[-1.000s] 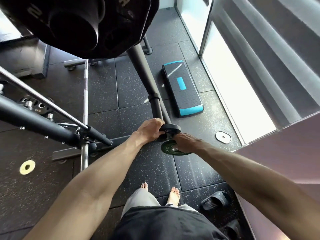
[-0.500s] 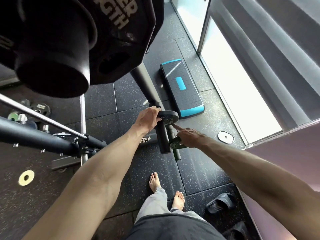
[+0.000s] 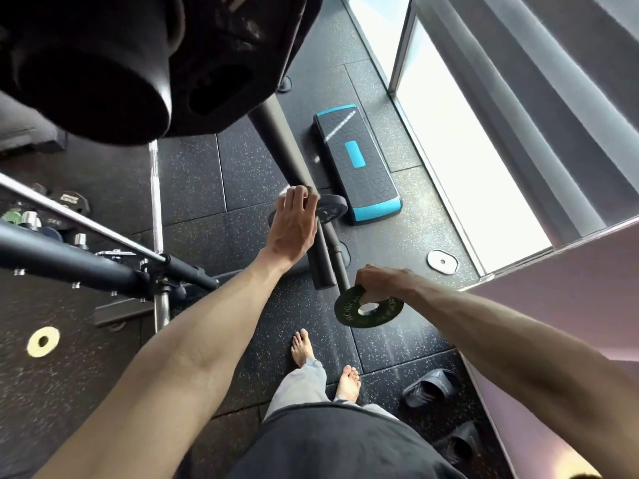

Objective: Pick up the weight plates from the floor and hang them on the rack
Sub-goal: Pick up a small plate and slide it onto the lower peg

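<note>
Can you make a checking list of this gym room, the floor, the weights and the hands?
Surface: black speckled rubber floor.
Job's things: small dark weight plate held in the air; grey plate on the rack peg; yellow plate lying on the floor.
Clutter: step platform, slippers, pale disc near the window.
Hands: left hand open, its fingers at the grey plate; right hand pinches the small dark weight plate.
Cables: nothing seen.
Surroundings: bright window at right, big black plate overhead.
</note>
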Tool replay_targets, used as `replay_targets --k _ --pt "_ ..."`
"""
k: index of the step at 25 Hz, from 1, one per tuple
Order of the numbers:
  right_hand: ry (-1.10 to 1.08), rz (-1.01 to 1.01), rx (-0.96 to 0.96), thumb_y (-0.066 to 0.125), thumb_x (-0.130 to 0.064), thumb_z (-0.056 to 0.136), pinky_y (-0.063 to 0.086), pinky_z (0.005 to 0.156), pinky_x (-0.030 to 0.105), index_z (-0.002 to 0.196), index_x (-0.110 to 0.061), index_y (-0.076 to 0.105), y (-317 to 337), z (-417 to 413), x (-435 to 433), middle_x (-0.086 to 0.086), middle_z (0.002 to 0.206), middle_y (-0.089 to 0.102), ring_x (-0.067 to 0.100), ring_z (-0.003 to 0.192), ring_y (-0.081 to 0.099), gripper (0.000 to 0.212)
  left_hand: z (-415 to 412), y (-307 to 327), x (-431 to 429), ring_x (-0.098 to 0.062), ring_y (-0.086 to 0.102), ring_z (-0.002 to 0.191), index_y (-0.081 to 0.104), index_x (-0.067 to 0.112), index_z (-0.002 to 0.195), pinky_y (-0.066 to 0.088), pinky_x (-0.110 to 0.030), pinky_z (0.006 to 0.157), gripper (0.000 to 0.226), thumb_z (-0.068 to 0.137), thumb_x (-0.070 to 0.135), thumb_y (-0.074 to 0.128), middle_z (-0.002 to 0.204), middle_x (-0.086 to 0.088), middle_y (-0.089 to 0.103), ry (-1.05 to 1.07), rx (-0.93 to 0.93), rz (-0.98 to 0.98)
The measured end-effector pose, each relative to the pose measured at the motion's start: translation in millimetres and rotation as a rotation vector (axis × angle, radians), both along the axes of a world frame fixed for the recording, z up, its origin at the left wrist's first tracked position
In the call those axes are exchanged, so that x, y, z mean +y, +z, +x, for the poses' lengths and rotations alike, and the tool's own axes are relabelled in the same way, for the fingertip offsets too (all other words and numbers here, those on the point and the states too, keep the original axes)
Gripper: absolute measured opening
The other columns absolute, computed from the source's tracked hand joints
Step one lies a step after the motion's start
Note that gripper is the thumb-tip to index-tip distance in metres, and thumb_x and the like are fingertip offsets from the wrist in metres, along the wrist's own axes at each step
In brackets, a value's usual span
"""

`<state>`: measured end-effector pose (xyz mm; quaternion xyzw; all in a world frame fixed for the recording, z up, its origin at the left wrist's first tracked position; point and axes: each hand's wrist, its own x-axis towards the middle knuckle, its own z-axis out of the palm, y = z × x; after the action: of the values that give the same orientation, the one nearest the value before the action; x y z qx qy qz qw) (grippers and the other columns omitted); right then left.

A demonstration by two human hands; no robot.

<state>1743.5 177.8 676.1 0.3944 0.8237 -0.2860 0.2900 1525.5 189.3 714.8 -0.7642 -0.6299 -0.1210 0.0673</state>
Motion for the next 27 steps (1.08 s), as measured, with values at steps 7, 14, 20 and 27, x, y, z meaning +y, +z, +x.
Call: replay_targets --k 7,14,20,27 --pt "-0.033 -0.075 0.196 0.069 -0.022 0.092 0.051 0.063 0.017 0.114 -0.004 0.068 33 -13 -10 0.008 0.099 0.070 0.019 0.078 0.064 0.028 23 2 -72 -0.018 0.062 0.064 0.058 0.008 0.096 0.058 -0.038 0.066 0.021 0.104 0.019 0.041 0.078 -0.005 0.064 -0.148 -0.339 -0.197" --pt "-0.119 -0.022 0.325 0.073 -0.026 0.088 0.051 0.064 0.022 0.100 -0.011 0.073 45 -29 4 0.002 0.085 0.069 0.019 0.074 0.066 0.020 1 -16 -117 -0.020 0.070 0.081 0.048 0.017 0.107 0.056 -0.035 0.075 0.025 0.103 0.041 0.045 0.092 -0.003 0.070 -0.072 -0.411 -0.520" --pt "-0.083 0.238 0.443 0.076 -0.030 0.084 0.039 0.070 0.026 0.096 -0.012 0.068 35 -27 -8 -0.003 0.090 0.053 0.015 0.080 0.053 0.023 -6 -5 -107 -0.020 0.069 0.071 0.049 0.009 0.119 0.051 -0.028 0.068 0.025 0.102 0.028 0.051 0.088 -0.006 0.072 -0.129 -0.268 -0.530" --pt "-0.036 0.343 0.484 0.072 -0.032 0.088 0.037 0.064 0.025 0.089 -0.012 0.064 37 -28 -2 -0.003 0.086 0.055 0.014 0.071 0.054 0.021 -11 3 -88 -0.019 0.068 0.061 0.054 0.009 0.117 0.055 -0.029 0.066 0.028 0.098 0.028 0.058 0.078 -0.004 0.072 -0.218 -0.115 -0.416"
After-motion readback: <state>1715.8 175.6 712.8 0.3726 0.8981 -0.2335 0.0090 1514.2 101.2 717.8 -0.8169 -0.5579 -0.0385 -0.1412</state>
